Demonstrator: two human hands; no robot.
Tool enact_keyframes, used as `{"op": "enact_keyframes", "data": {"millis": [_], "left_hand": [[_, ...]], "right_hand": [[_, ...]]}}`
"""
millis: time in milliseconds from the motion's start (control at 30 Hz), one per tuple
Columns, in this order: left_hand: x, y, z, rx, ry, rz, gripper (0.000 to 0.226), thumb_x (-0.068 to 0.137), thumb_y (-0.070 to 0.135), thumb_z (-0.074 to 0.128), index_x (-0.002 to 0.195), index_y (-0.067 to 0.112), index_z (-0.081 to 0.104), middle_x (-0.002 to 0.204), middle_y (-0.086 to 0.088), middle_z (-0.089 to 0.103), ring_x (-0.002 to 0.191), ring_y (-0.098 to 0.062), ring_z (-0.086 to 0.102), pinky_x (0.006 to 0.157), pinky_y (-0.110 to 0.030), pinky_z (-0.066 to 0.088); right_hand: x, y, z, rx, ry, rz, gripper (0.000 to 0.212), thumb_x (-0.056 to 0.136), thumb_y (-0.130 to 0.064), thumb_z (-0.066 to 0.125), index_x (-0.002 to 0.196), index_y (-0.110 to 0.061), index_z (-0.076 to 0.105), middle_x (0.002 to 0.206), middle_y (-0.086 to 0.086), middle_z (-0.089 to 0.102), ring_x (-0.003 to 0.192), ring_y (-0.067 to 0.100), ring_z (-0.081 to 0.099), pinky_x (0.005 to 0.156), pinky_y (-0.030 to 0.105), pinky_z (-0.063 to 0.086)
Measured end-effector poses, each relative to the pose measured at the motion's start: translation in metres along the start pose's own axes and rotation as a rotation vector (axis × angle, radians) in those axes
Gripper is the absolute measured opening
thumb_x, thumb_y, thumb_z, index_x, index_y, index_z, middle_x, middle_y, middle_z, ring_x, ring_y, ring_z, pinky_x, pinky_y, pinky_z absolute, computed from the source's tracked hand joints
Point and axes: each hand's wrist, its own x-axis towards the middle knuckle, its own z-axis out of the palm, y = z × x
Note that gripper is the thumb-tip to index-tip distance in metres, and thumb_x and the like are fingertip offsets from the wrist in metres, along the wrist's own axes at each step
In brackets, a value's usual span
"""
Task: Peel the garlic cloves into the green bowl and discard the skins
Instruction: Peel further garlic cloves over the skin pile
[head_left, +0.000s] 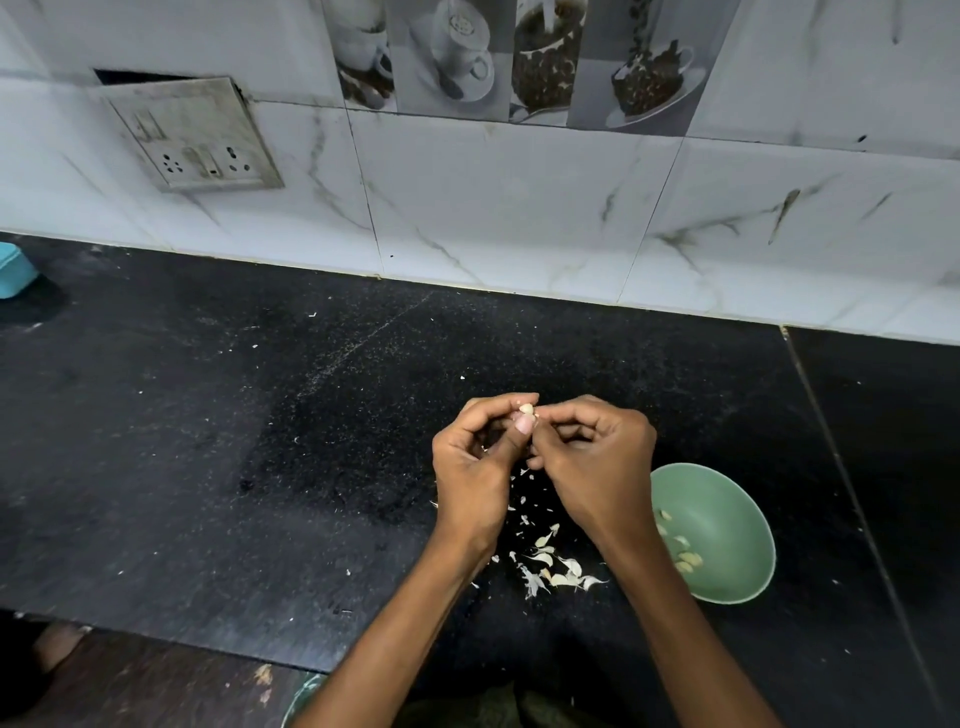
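Note:
Above the black counter, my left hand (475, 457) and my right hand (592, 457) meet fingertip to fingertip, both pinching one small pale garlic clove (526, 409). The green bowl (727, 499) sits on the counter just right of my right wrist, with several peeled cloves (685, 558) inside it. Papery white garlic skins (550, 564) lie scattered on the counter below and between my hands. My right forearm covers the bowl's left edge.
The black stone counter (260, 441) runs left to a marble-tiled wall with a switch and socket plate (197, 135). A teal object (13, 270) sits at the far left edge. A greenish rim (301, 699) shows below the counter's front edge, by my left forearm.

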Motion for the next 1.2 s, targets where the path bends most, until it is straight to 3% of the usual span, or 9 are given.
{"op": "enact_keyframes", "data": {"millis": [100, 233, 433, 633, 767, 900, 1100, 1200], "left_hand": [[0.002, -0.001, -0.002, 0.001, 0.008, 0.015, 0.014, 0.092, 0.001, 0.068, 0.101, 0.006, 0.076, 0.105, -0.015, 0.069, 0.098, -0.033, 0.069, 0.087, -0.047, 0.058], [0.003, 0.001, -0.003, 0.019, 0.006, 0.003, 0.013, 0.096, 0.001, 0.063, 0.1, 0.004, 0.075, 0.107, -0.017, 0.068, 0.091, -0.022, 0.068, 0.074, -0.034, 0.057], [0.006, 0.001, -0.008, 0.071, -0.082, 0.051, 0.02, 0.096, -0.003, 0.061, 0.102, 0.007, 0.077, 0.103, -0.013, 0.069, 0.09, -0.028, 0.068, 0.073, -0.036, 0.059], [0.008, 0.004, -0.012, 0.2, -0.12, 0.21, 0.025, 0.09, -0.009, 0.066, 0.104, 0.007, 0.078, 0.093, -0.011, 0.067, 0.083, -0.022, 0.065, 0.073, -0.027, 0.055], [0.007, 0.004, -0.013, 0.264, -0.112, 0.264, 0.03, 0.086, -0.011, 0.07, 0.105, 0.011, 0.078, 0.091, -0.005, 0.071, 0.085, -0.02, 0.069, 0.075, -0.026, 0.056], [0.008, 0.006, -0.013, 0.23, -0.078, 0.196, 0.031, 0.084, -0.01, 0.073, 0.1, 0.015, 0.074, 0.084, -0.004, 0.072, 0.077, -0.011, 0.068, 0.071, -0.022, 0.056], [0.008, 0.011, -0.008, -0.046, -0.054, 0.0, 0.02, 0.084, -0.013, 0.068, 0.092, 0.004, 0.067, 0.084, -0.007, 0.071, 0.075, -0.015, 0.068, 0.067, -0.023, 0.056], [0.009, 0.012, -0.009, -0.156, -0.052, -0.095, 0.012, 0.083, -0.005, 0.07, 0.093, 0.001, 0.068, 0.087, -0.012, 0.072, 0.072, -0.017, 0.067, 0.063, -0.025, 0.057]], "right_hand": [[0.0, 0.003, -0.002, 0.017, -0.072, -0.058, 0.007, 0.084, -0.011, 0.076, 0.087, -0.014, 0.081, 0.083, -0.007, 0.074, 0.068, 0.021, 0.075, 0.06, 0.049, 0.062], [0.0, 0.003, -0.006, -0.016, -0.075, -0.066, 0.014, 0.086, -0.001, 0.075, 0.089, -0.012, 0.082, 0.084, -0.007, 0.074, 0.069, 0.018, 0.075, 0.061, 0.046, 0.063], [0.009, -0.001, -0.015, -0.023, -0.008, -0.075, 0.023, 0.085, 0.001, 0.077, 0.083, -0.022, 0.081, 0.079, -0.008, 0.073, 0.066, 0.02, 0.074, 0.06, 0.048, 0.063], [0.012, -0.008, -0.021, 0.109, -0.112, 0.117, 0.01, 0.089, 0.0, 0.075, 0.087, -0.008, 0.081, 0.074, 0.005, 0.076, 0.06, 0.019, 0.072, 0.057, 0.039, 0.061], [0.011, -0.009, -0.019, 0.145, -0.161, 0.168, 0.013, 0.089, 0.001, 0.075, 0.083, -0.009, 0.08, 0.07, 0.008, 0.075, 0.057, 0.019, 0.07, 0.057, 0.038, 0.061], [0.011, -0.008, -0.021, 0.081, -0.17, 0.128, 0.014, 0.088, 0.0, 0.076, 0.079, -0.01, 0.08, 0.067, 0.004, 0.075, 0.054, 0.02, 0.07, 0.054, 0.037, 0.061], [0.012, -0.006, -0.024, 0.151, -0.211, 0.152, 0.015, 0.087, 0.0, 0.077, 0.077, -0.01, 0.08, 0.066, 0.008, 0.073, 0.054, 0.021, 0.068, 0.056, 0.042, 0.061], [0.011, -0.005, -0.025, 0.138, -0.237, 0.121, 0.012, 0.087, 0.0, 0.077, 0.079, -0.008, 0.08, 0.068, 0.008, 0.073, 0.055, 0.023, 0.069, 0.054, 0.046, 0.061]]}}
